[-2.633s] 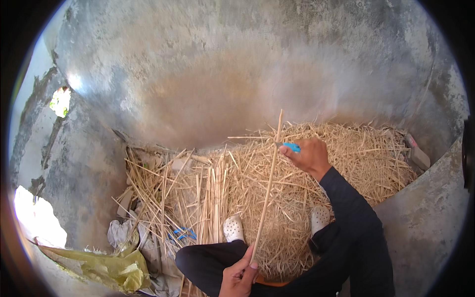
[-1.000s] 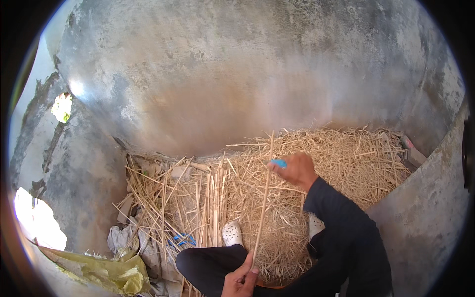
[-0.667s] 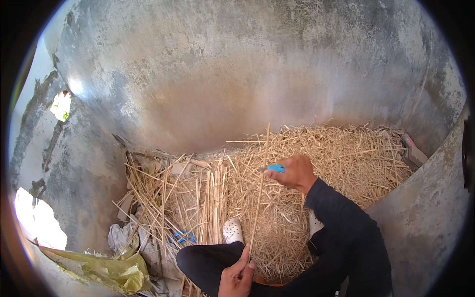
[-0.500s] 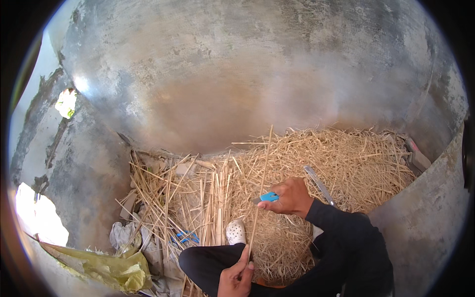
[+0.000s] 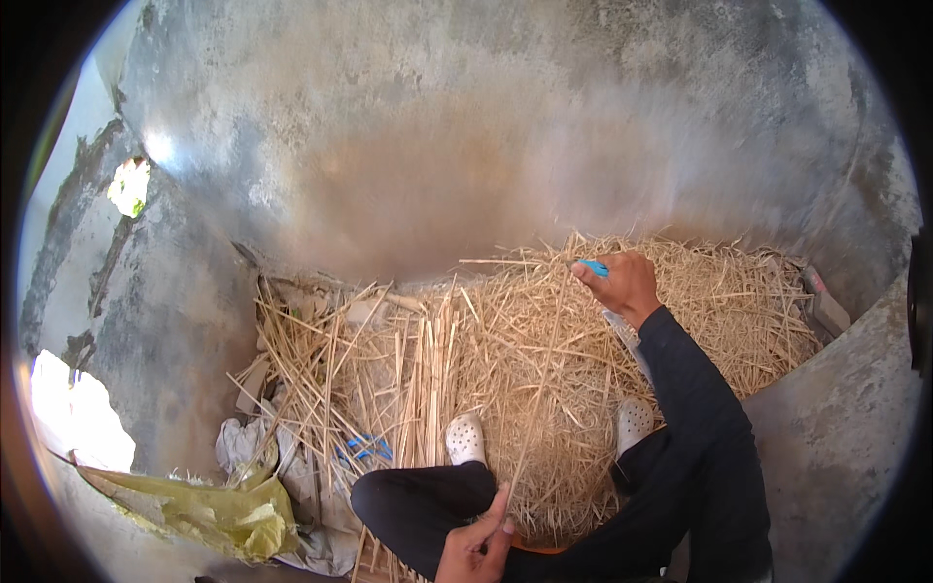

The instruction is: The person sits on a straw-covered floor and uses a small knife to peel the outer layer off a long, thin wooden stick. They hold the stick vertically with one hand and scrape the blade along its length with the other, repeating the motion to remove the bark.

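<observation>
My left hand (image 5: 476, 552) is low in the picture, beside my bent knee, its thumb and fingers pinching the near end of a long thin bamboo strip (image 5: 536, 408). The strip slants up and to the right toward my right hand (image 5: 627, 284). That hand is closed around a small blue-handled knife (image 5: 593, 268), held at the strip's far end; its blade barely shows. Beneath the right wrist a long flat metal blade (image 5: 627, 342) lies on the shavings, partly hidden by the forearm.
A heap of pale shavings (image 5: 719, 321) spreads before me. Split strips (image 5: 435, 360) lie left of it. My white clogs (image 5: 465, 437) rest among the shavings. A yellowish sack (image 5: 209, 515) and blue cord-like item (image 5: 364, 447) lie left. A concrete wall (image 5: 466, 126) stands behind, a brick (image 5: 826, 311) right.
My right hand and the knife have moved away from me along the strip, up and to the right. The strip leans more to the right. My left hand has shifted slightly right and down.
</observation>
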Motion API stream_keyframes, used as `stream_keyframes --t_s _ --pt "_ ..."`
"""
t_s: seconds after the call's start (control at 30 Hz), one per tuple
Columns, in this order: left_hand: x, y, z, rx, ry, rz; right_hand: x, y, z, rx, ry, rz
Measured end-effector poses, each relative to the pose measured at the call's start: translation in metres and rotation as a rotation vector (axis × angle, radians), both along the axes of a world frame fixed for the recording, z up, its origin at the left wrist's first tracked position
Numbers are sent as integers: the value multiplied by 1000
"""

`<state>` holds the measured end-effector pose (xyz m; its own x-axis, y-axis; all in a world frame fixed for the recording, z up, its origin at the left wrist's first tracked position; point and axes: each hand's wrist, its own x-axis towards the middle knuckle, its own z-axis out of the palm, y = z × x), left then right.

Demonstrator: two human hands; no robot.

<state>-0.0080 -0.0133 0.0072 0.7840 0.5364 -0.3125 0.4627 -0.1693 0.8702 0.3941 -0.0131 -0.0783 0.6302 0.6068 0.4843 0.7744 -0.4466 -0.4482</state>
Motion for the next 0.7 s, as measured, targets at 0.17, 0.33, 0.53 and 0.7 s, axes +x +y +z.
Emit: stream_keyframes --t_s 0.17,0.33,0.53,0.7 --pt "5 2 0 -114 -2 19 20 -5 -5 -18 -183 -81" --pt "-6 -24 -10 -115 -132 149 66 -15 -25 -167 -74 -444" --pt "5 11 -33 -637 -222 246 24 -41 -2 -67 137 -207" --pt "34 32 -27 -712 -322 258 -83 -30 23 2 23 373"
